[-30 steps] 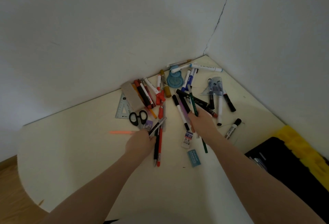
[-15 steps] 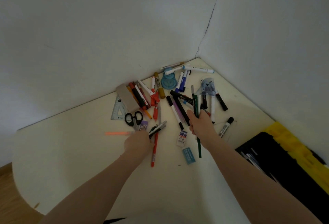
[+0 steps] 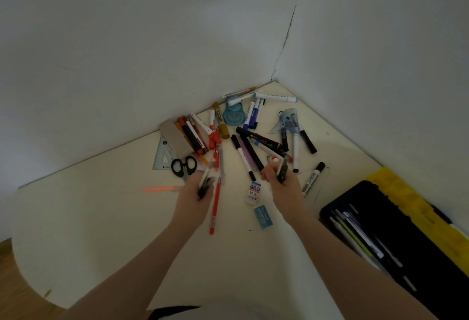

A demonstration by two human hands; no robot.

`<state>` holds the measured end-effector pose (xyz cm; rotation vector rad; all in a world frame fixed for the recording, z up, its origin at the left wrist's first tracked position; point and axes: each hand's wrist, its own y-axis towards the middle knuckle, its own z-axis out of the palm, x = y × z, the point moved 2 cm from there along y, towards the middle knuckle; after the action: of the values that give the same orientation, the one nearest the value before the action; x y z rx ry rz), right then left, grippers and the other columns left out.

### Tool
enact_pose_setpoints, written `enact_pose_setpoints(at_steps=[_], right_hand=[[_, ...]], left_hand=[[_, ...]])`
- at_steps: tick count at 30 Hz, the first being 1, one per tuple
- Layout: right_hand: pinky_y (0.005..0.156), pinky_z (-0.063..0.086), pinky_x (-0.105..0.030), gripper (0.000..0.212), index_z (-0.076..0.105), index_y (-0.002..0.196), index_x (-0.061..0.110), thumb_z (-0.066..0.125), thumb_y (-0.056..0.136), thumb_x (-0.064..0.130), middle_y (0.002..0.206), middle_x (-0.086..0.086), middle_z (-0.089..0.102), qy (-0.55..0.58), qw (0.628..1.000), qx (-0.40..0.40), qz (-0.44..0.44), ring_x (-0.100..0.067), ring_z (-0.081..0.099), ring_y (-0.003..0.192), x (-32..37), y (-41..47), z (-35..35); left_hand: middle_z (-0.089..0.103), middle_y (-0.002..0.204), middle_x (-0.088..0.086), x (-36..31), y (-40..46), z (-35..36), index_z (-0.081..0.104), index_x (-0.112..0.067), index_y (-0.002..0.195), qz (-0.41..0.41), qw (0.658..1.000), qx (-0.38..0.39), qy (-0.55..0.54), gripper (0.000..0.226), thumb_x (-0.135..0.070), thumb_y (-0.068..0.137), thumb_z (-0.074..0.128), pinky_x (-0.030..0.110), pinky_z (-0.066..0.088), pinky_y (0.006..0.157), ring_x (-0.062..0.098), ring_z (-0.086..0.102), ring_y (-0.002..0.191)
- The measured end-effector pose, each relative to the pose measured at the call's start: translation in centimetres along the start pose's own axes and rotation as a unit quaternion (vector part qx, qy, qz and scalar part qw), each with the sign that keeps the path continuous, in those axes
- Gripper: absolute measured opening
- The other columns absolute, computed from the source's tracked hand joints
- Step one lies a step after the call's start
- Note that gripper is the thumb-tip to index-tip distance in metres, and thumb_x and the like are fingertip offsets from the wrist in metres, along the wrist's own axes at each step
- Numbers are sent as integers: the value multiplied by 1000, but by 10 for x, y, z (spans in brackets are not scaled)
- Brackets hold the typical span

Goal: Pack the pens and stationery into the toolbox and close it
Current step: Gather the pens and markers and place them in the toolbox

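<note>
1. A small bundle of pens [image 3: 206,180] is gripped in the left hand [image 3: 194,197], the fingers curled round it; the bundle is blurred, so the pens cannot be counted.
2. A dark pen [image 3: 283,169] is grasped in the right hand [image 3: 281,187], fingers closed round its barrel, its tip pointing away from the person.
3. The toolbox [image 3: 406,230] is seen open at the right edge of the table [image 3: 101,218], black inside with a yellow part along its far side; several pens are already laid in its near end.
4. A long red pen [image 3: 215,205] is left lying just right of the left hand, and a white lead box [image 3: 253,192] and a blue eraser [image 3: 263,216] lie between the two hands.
5. Beyond the hands, a loose pile of markers [image 3: 253,147] is spread toward the wall corner, with a blue round tape dispenser [image 3: 234,116] among them.
6. Black scissors [image 3: 184,166], a clear set square [image 3: 163,156] and a brown flat block [image 3: 176,138] are placed left of the pile.
7. An orange pen [image 3: 160,189] lies apart at the left; a black-capped marker [image 3: 313,177] lies between the right hand and the toolbox.
</note>
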<state>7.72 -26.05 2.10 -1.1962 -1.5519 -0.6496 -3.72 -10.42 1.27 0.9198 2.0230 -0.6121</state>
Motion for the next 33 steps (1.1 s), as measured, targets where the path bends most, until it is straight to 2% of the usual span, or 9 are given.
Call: enact_pose_setpoints(at_steps=[2,4,7,10,16,21,24,30,33], right_hand=[[67,41,-11,18,55,84,13,45,97,22,82,3,58,-1,999,20,41,0,53,72,-16,-5,3],[75,43,-16,22,54,79,19,44,98,23,88,0,59,-5,998,33,62,-6,55,83,-29,-8,5],[80,43,-24,25,52,76,24,43,98,22,86,1,60,-19,996,53,64,-14,57,88,-28,-7,3],[73,46,-25,18,55,88,14,42,99,19,72,1,57,12,997,55,57,-12,55,70,-13,-3,-6],[40,34,-18,17,51,80,17,53,94,27,50,9,43,7,998,66,21,-7,36,41,35,-8,-61],[39,24,-19,23,50,77,13,48,97,25,55,1,40,-69,991,98,65,-9,30,42,45,-19,-144],[38,21,-20,25,52,81,12,45,98,29,57,1,38,-212,955,151,143,-10,28,41,28,-32,-186],[43,30,-22,22,51,84,12,40,98,25,57,-1,44,-311,893,214,245,-12,36,43,-26,-73,-211],[57,42,-28,23,58,103,5,39,94,14,84,-11,63,-333,896,185,229,-19,53,64,-53,-76,-204]], left_hand=[[53,76,-4,9,-3,6,56,-15,94,-53,997,14,-56,7,-12,93,50,17,35,68,6,50,71],[63,92,4,21,-3,11,60,-8,108,-98,992,24,-75,19,-16,93,52,23,37,82,17,57,88],[65,90,7,26,2,14,59,-11,106,-97,993,18,-65,16,-15,93,51,27,37,77,20,59,87],[55,72,2,13,9,16,47,-22,83,-24,998,49,-11,12,-17,93,51,32,46,65,19,57,69],[46,61,-13,-50,10,28,46,-24,96,183,963,158,115,12,-28,91,56,9,41,44,1,45,49],[61,80,2,-111,-8,63,56,-12,104,390,852,265,226,28,-37,92,51,15,29,54,18,56,71],[65,84,9,-141,-23,98,56,-13,103,482,759,317,302,34,-44,92,47,27,37,61,24,61,78],[63,86,9,-190,-56,175,60,-10,103,553,611,434,364,41,-47,92,47,30,41,61,22,55,72],[65,92,9,-188,-75,212,62,-12,103,574,530,485,393,37,-44,91,50,34,46,67,24,60,80]])
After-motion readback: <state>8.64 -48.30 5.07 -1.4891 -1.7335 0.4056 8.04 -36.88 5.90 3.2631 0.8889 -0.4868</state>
